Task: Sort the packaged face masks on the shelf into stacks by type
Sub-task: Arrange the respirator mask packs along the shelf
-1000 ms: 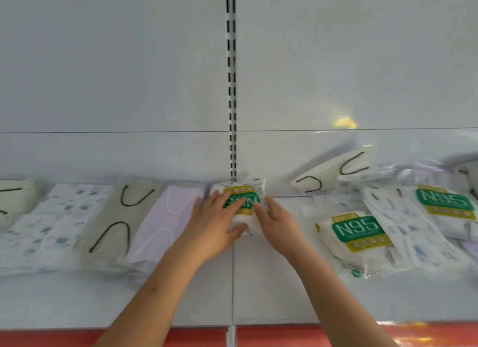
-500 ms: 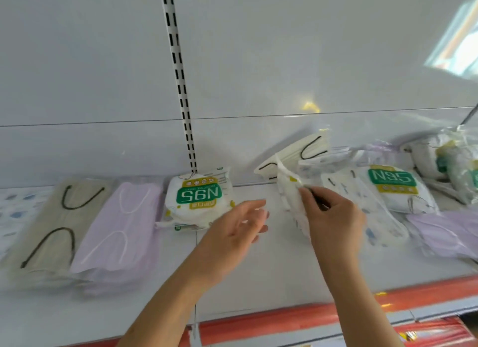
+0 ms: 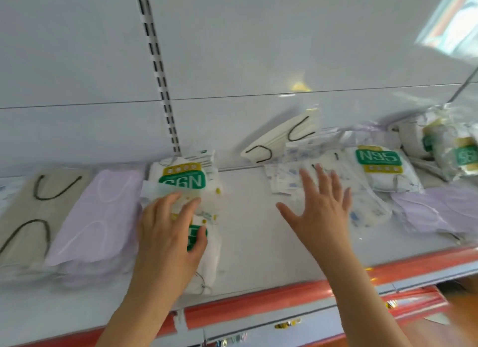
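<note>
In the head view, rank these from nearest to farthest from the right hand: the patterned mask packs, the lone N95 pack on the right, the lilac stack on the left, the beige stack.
1. Patterned mask packs: under the right hand's fingertips.
2. N95 pack: just to its right.
3. Lilac stack: left, past the left hand.
4. Beige stack: far left.

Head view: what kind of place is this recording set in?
Probably a shop aisle. A white shelf with a red front strip, a slotted upright on the back panel, and packaged N95 masks laid out like stock.
</note>
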The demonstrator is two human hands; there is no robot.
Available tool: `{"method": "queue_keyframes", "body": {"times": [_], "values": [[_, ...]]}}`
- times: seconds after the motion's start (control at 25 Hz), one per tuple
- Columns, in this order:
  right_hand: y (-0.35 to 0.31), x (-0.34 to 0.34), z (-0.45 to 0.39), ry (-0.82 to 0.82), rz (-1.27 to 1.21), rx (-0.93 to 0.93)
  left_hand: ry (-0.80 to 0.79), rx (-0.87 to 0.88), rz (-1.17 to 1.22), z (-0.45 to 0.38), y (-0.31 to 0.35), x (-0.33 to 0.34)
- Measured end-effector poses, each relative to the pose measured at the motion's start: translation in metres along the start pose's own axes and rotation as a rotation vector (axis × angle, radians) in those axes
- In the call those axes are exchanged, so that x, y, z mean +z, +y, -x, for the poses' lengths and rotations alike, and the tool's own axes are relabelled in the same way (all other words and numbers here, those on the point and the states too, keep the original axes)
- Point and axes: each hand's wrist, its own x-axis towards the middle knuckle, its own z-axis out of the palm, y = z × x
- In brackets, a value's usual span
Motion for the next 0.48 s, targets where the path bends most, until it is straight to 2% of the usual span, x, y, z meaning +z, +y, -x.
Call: {"method": "queue_keyframes", "body": {"times": [0.12,0.2,0.24,0.36,0.4,0.48], "values": [[0.062,-0.011,-0.012,-0.084,0.065,0.243,0.075,0.034,0.047,-0.009,0.025,0.010],[0.082,-0.014,-0.012,-0.019,-0.087,0.251,0.085,0.057,0.290,-0.022,0.054,-0.002],[0.083,-0.015,-0.011,0.039,-0.170,0.257,-0.001,0.034,0.485,-0.031,0.072,-0.006],[0.068,-0.016,-0.002,0.160,-0.410,0.222,-0.514,-0.248,1.039,-0.056,0.126,0.007],[0.060,-0.017,0.004,0.158,-0.469,0.174,-0.641,-0.343,1.144,-0.061,0.141,0.017],[0.048,-0.012,0.016,0.067,-0.512,0.025,-0.778,-0.463,1.283,-0.068,0.163,0.034]]}}
